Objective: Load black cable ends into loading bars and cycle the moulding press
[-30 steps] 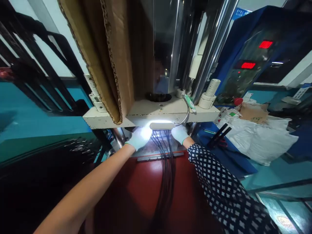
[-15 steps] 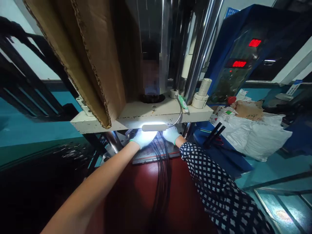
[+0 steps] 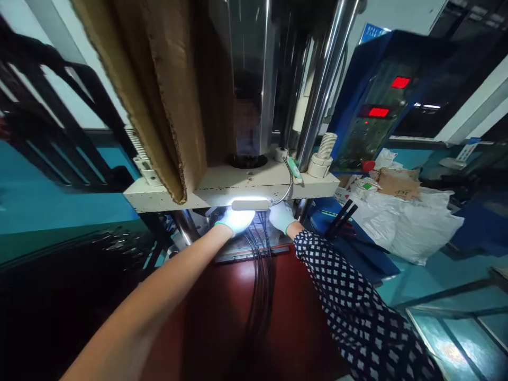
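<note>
My left hand (image 3: 237, 221), in a white glove, reaches in under the cream machine beam (image 3: 222, 185). Glare from the lamp (image 3: 251, 205) on the beam's front washes it out, and its fingers are hidden. On the other side of several thin black cables (image 3: 260, 254), my right hand (image 3: 281, 218), gloved too, also reaches under the beam with its fingers out of sight. The cables run from between the hands over a metal plate (image 3: 238, 253) and down across the dark red tabletop (image 3: 222, 307). Whether either hand grips anything is not visible.
A cardboard sheet (image 3: 174, 106) leans on the beam at left. A green-handled tool (image 3: 294, 170) lies on top, near a steel column (image 3: 323, 79). At right stand a blue control box (image 3: 381, 95) with red displays and white plastic bags (image 3: 408, 227). Dark parts (image 3: 79, 301) are piled at left.
The camera view has shifted slightly. My right hand sits a little further right of the cables, with a wider gap beside them; my left hand stays under the lamp.
</note>
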Demonstrator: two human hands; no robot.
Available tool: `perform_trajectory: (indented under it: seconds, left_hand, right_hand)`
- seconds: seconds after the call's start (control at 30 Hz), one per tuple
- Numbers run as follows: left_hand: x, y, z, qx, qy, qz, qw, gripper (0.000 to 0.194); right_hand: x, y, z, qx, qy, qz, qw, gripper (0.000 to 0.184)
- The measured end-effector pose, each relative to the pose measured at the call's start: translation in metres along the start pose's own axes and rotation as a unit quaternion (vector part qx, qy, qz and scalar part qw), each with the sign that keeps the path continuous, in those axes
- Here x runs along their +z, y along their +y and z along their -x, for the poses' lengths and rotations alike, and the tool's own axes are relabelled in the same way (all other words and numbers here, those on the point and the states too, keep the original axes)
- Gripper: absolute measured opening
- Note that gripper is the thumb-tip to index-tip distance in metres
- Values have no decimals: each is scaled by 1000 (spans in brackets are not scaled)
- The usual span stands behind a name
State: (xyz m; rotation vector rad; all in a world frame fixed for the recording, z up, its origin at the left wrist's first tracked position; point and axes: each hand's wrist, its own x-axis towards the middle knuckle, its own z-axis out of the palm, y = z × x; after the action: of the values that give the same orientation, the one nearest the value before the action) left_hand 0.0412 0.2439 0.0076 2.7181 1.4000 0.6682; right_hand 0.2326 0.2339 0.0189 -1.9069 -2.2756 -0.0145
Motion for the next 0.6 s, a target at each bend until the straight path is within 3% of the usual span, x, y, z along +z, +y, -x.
perform_trajectory:
  seconds: [0.13, 0.23, 0.47, 0.6]
  left_hand:
    - [-26, 7, 56, -7, 34, -13, 999, 31]
    - [-32, 5, 97, -23, 47, -5, 999, 34]
    - [-35, 16, 134, -70, 71, 43, 994, 30]
    - [-49, 31, 179, -74, 66, 17, 995, 28]
  right_hand:
    - [-8, 6, 15, -16, 19, 0, 1000, 47]
    - [-4, 0, 17, -32, 22, 9, 999, 48]
    - [0, -21, -3, -17, 1, 52, 998, 24]
    - [-5, -26, -1, -39, 30, 67, 997, 30]
